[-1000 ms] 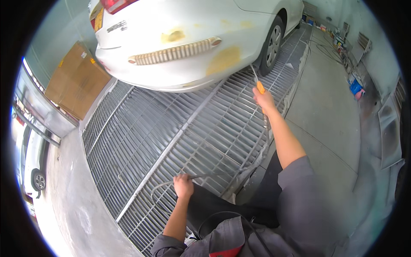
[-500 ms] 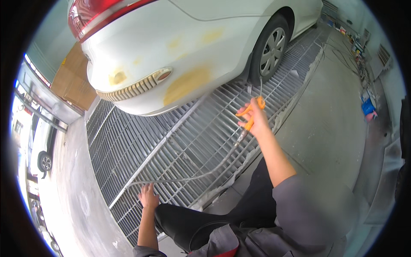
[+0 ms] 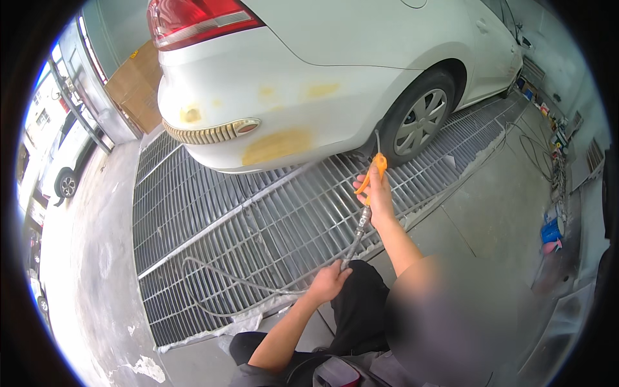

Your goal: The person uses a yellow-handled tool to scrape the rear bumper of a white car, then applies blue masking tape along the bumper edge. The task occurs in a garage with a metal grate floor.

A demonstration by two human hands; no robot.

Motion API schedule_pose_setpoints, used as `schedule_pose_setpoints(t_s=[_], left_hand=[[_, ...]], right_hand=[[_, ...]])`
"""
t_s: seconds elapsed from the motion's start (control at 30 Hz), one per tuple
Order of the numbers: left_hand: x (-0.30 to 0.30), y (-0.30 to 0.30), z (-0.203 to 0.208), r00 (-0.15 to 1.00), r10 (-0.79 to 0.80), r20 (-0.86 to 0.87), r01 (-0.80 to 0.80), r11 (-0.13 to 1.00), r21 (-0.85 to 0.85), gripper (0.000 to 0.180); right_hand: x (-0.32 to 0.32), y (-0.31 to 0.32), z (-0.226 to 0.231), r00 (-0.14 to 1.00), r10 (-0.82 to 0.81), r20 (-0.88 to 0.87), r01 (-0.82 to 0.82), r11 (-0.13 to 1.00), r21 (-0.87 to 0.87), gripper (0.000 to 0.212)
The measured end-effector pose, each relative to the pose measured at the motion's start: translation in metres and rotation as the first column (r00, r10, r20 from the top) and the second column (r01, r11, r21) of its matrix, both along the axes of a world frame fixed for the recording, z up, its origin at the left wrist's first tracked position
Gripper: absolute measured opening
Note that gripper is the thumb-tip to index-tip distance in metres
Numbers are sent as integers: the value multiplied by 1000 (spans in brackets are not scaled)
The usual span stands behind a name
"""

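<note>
One blue container (image 3: pixel 552 230) shows in the head view, on the grey floor (image 3: pixel 477 242) near the right wall, with a pink thing (image 3: pixel 551 247) just below it in the picture; what the container holds is too small to tell. Behind the car's left rear stands one piece of brown cardboard (image 3: pixel 137 84), and whether it is a box or a sheet I cannot tell. The right arm reaches forward and slightly inward, and the right hand (image 3: pixel 379 193) has its grip around the handle of an orange air gun (image 3: pixel 380 164), fingers curled at the lever side. The gun is upright in the picture, above the metal grating (image 3: pixel 219 229), its thin nozzle (image 3: pixel 378 140) in front of the rear tyre (image 3: pixel 391 145); whether they touch I cannot tell. The left forearm slants up and to the right, and the left hand (image 3: pixel 330 281), beside the dark-clad knee (image 3: pixel 356 290), has its grip wrapped around the grey hose (image 3: pixel 355 242), below the gun's metal fitting (image 3: pixel 363 217). Counted: two hands, one air gun, one hose making one loop on the grating, one red tail light (image 3: pixel 200 24), one ribbed strip (image 3: pixel 209 132) on the white car (image 3: pixel 348 84), one large yellow patch (image 3: pixel 277 146) and at least three smaller ones, and one other white car (image 3: pixel 64 158) outside at far left.
</note>
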State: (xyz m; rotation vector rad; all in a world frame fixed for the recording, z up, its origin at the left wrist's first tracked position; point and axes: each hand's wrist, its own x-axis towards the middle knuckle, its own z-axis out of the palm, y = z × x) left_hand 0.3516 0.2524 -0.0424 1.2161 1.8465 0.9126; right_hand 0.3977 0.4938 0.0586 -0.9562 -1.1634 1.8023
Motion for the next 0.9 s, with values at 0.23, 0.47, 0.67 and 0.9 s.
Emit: schedule_pose_setpoints(t_s=[0.23, 0.47, 0.67, 0.9], left_hand=[[2, -7, -10, 982, -7, -189, 20, 997, 71, 39], [-36, -119, -51, 786, 279, -551, -107, 940, 323, 52], [-36, -202, -105, 786, 337, -519, -208, 934, 291, 22], [-58, -196, -119, 780, 281, -559, -181, 957, 228, 11]], right_hand=[[-19, 6, -29, 990, -117, 75, 101, 977, 188, 51], [-27, 27, -9, 910, -224, 349, 84, 924, 373, 50], [-30, 46, -2, 836, -434, 335, 135, 755, 642, 54], [2, 59, -33, 799, -451, 399, 72, 729, 681, 54]])
